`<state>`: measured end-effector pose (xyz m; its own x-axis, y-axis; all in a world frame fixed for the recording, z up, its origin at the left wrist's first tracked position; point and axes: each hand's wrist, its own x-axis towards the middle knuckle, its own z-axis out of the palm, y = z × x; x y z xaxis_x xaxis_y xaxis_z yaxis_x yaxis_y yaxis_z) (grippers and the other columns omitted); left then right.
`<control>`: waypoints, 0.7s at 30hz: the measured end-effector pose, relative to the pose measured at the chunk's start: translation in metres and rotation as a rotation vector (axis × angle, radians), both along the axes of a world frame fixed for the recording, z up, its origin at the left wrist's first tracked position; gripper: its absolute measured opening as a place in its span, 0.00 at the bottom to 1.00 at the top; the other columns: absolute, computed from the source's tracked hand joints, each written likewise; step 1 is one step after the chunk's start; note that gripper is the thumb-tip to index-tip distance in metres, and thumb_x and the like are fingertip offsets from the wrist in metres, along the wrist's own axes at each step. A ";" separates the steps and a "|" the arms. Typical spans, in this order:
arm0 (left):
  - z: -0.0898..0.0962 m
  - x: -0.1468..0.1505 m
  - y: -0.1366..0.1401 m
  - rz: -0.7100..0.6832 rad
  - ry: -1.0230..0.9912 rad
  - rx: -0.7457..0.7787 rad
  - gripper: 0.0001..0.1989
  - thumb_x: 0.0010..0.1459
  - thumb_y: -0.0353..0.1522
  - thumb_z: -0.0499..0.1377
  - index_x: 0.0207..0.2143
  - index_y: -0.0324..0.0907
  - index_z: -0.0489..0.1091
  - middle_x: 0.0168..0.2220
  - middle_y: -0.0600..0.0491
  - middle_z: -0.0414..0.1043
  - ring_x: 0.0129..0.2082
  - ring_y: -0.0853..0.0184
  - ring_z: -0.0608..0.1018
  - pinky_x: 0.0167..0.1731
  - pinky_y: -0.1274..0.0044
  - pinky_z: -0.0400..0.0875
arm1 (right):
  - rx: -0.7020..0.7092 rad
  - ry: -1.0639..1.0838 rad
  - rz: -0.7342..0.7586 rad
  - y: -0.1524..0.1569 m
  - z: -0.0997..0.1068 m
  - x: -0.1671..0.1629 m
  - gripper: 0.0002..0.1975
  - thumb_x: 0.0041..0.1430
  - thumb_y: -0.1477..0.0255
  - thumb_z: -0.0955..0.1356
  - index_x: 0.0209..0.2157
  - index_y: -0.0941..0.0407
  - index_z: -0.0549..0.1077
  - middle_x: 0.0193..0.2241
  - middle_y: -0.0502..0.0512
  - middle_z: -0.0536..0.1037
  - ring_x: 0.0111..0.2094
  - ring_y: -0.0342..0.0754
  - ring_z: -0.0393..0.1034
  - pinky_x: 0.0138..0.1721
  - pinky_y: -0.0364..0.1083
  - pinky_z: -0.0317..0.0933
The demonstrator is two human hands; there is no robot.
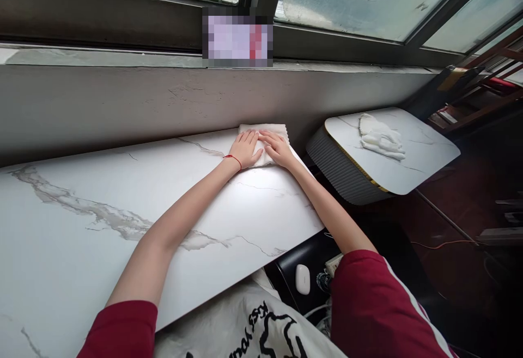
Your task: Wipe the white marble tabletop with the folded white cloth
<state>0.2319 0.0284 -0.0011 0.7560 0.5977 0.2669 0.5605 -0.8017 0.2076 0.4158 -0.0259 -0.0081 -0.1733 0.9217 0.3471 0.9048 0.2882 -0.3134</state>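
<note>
A white cloth (267,127) lies folded flat at the far right end of a white marble-patterned tabletop (253,216), close to the wall. My left hand (245,151), with a thin red string around its wrist, rests palm down on the cloth's left part, fingers stretched out. On the right part my right hand (278,149) also lies flat, its fingers pointing left toward the other hand. The two hands nearly meet at the fingertips. Neither is wrapped around the cloth, and they cover much of its middle.
A smaller marble-topped cabinet (425,167) with ribbed sides stands to the right, bearing a crumpled white cloth (379,137). A low wall (122,102) and windows run behind the table. Below the near edge, a white case (303,279) and cables sit on a black surface.
</note>
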 end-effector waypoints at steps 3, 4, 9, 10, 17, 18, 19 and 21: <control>-0.002 0.003 -0.011 -0.040 0.006 0.015 0.33 0.68 0.39 0.48 0.68 0.25 0.56 0.70 0.34 0.55 0.71 0.51 0.57 0.69 0.60 0.49 | 0.001 -0.053 -0.026 -0.021 0.000 0.001 0.27 0.64 0.72 0.56 0.62 0.54 0.69 0.67 0.58 0.66 0.69 0.55 0.57 0.67 0.61 0.52; -0.003 0.004 -0.016 -0.058 0.009 0.021 0.33 0.68 0.39 0.48 0.68 0.26 0.56 0.70 0.34 0.55 0.71 0.51 0.58 0.69 0.59 0.50 | 0.003 -0.076 -0.043 -0.029 -0.001 0.002 0.27 0.65 0.72 0.56 0.63 0.55 0.68 0.67 0.58 0.65 0.69 0.55 0.57 0.67 0.61 0.52; -0.007 0.014 -0.055 -0.171 0.009 0.047 0.33 0.67 0.39 0.49 0.68 0.27 0.56 0.69 0.34 0.56 0.71 0.50 0.59 0.68 0.58 0.53 | 0.027 -0.170 -0.120 -0.092 -0.007 0.004 0.28 0.68 0.72 0.54 0.66 0.54 0.64 0.68 0.59 0.64 0.70 0.55 0.56 0.67 0.62 0.53; -0.007 0.015 -0.066 -0.195 0.011 0.053 0.33 0.68 0.39 0.49 0.68 0.26 0.56 0.69 0.33 0.56 0.71 0.50 0.59 0.68 0.58 0.53 | 0.039 -0.172 -0.132 -0.107 -0.008 0.004 0.28 0.68 0.72 0.54 0.66 0.54 0.64 0.68 0.59 0.64 0.70 0.55 0.56 0.67 0.62 0.53; 0.000 0.005 -0.144 -0.296 0.066 0.096 0.34 0.69 0.41 0.48 0.68 0.22 0.54 0.69 0.31 0.55 0.70 0.48 0.58 0.68 0.59 0.51 | 0.072 -0.149 -0.151 -0.199 -0.005 -0.012 0.30 0.70 0.72 0.55 0.71 0.47 0.54 0.69 0.56 0.61 0.69 0.57 0.56 0.66 0.63 0.56; 0.001 0.000 -0.153 -0.296 0.078 0.106 0.34 0.69 0.41 0.47 0.68 0.23 0.54 0.69 0.31 0.55 0.70 0.47 0.59 0.68 0.58 0.51 | 0.069 -0.151 -0.147 -0.207 -0.005 -0.018 0.31 0.70 0.72 0.56 0.72 0.46 0.52 0.70 0.55 0.60 0.69 0.57 0.56 0.66 0.64 0.56; 0.002 -0.006 -0.161 -0.290 0.092 0.115 0.34 0.69 0.41 0.47 0.68 0.24 0.55 0.69 0.32 0.55 0.70 0.47 0.59 0.67 0.57 0.52 | 0.068 -0.152 -0.140 -0.213 -0.004 -0.023 0.31 0.70 0.73 0.56 0.72 0.46 0.50 0.70 0.55 0.60 0.69 0.58 0.56 0.66 0.64 0.56; 0.002 -0.019 -0.171 -0.269 0.117 0.129 0.34 0.69 0.42 0.47 0.68 0.26 0.55 0.69 0.33 0.55 0.70 0.47 0.59 0.67 0.57 0.52 | 0.065 -0.152 -0.124 -0.221 -0.003 -0.034 0.33 0.69 0.73 0.56 0.73 0.45 0.48 0.71 0.54 0.58 0.69 0.58 0.56 0.66 0.63 0.56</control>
